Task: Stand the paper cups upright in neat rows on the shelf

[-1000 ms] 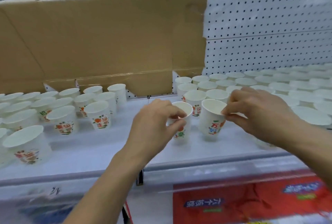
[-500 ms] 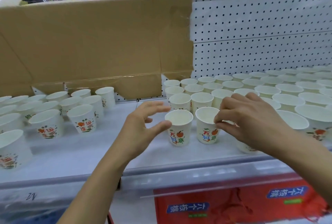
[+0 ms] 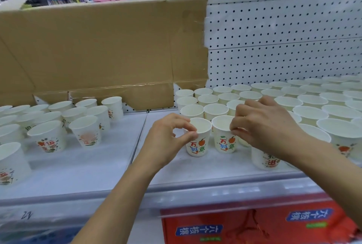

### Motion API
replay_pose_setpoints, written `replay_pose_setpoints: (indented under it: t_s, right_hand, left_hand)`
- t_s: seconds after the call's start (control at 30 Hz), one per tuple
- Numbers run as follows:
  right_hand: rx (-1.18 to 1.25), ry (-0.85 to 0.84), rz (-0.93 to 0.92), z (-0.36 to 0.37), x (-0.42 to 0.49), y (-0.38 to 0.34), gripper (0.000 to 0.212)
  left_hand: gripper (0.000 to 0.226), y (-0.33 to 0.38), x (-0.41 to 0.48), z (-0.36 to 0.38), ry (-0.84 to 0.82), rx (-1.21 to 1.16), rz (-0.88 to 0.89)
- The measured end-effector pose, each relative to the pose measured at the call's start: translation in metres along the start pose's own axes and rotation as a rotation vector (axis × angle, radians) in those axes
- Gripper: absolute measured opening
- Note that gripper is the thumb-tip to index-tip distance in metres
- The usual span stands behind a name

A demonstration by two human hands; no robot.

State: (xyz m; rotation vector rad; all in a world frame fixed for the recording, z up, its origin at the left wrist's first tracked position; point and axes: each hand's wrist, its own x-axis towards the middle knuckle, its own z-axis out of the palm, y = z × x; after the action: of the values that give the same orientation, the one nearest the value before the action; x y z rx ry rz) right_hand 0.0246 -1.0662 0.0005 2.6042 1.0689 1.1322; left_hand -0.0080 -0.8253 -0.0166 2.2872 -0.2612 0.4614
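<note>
Nearest to us, below the shelf front, lay a red carton point(image 3: 254, 226) with blue labels in white Chinese characters. They stood upside down to us, and we could not read them with certainty.

Above it both forearms reached over the white shelf point(image 3: 88, 169). The left hand point(image 3: 168, 142) had its thumb and forefinger closed on the near rim of the left front cup point(image 3: 195, 146), and the other fingers were curled. The right hand point(image 3: 262, 126) pinched with its fingertips the right rim of the right front cup point(image 3: 224, 144). The two hands were apart, one cup each. Both paper cups stood upright and empty, just beside each other, and showed an orange fruit with red and blue characters.

Behind them and to the right the rows of cups point(image 3: 311, 100) stood upright and empty, close together, reaching back to the pegboard point(image 3: 284, 48). On the left a loose group of cups point(image 3: 50, 138) stood less evenly, well apart from the two front cups.

Behind that group a brown cardboard sheet point(image 3: 98, 48) leaned at the back.
</note>
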Motion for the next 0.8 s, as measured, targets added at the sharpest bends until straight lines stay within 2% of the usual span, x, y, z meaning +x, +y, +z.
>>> replay_pose_setpoints:
  t_s: [0.2,0.3,0.63,0.7,0.8]
  right_hand:
    - [0.184,-0.049,0.101,-0.009,0.001,0.000,0.006]
    - [0.282,-0.134,0.188,-0.014,0.002,0.005,0.013]
    - [0.233,-0.250,0.198,-0.011,0.008,-0.001,0.018]
    - [0.223,-0.229,0.198,-0.010,0.007,-0.002,0.019]
    - [0.240,-0.135,0.182,-0.010,0.008,-0.011,0.031]
  left_hand:
    - [0.006,-0.001,0.001,0.001,0.012,0.001,-0.001]
    - [0.004,0.000,0.002,0.001,0.011,0.007,-0.012]
    - [0.004,-0.001,0.008,0.004,0.022,0.062,-0.012]
    - [0.013,-0.002,0.006,0.003,0.027,0.070,0.000]
    - [0.041,-0.003,-0.003,-0.002,0.041,0.113,0.037]
